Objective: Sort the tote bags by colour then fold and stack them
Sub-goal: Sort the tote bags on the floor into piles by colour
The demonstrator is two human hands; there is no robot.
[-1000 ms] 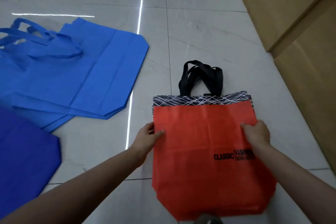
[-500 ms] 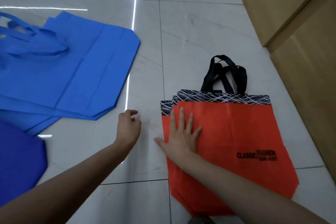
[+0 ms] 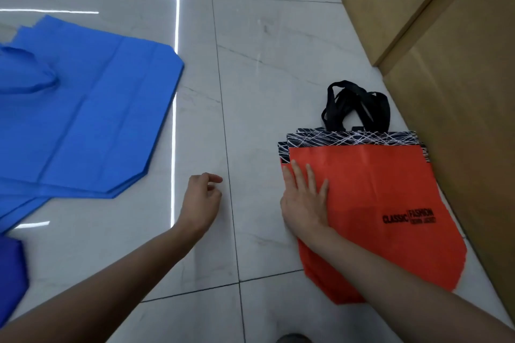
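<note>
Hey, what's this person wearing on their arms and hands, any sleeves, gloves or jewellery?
Nothing that shows. The left hand and right hand are bare: no gloves, no rings visible on the fingers, and no watch or band at either wrist. The left forearm and right forearm are uncovered down to the picture's edge, so no sleeve is in view.

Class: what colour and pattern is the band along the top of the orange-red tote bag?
The band is black with crossing white lines, clearest in the head view.

Left bag stack (image 3: 92, 120) on the floor (image 3: 250, 64), right bag stack (image 3: 384, 184) beside the wall panel (image 3: 459, 120), right hand (image 3: 303, 203) atop it
</note>
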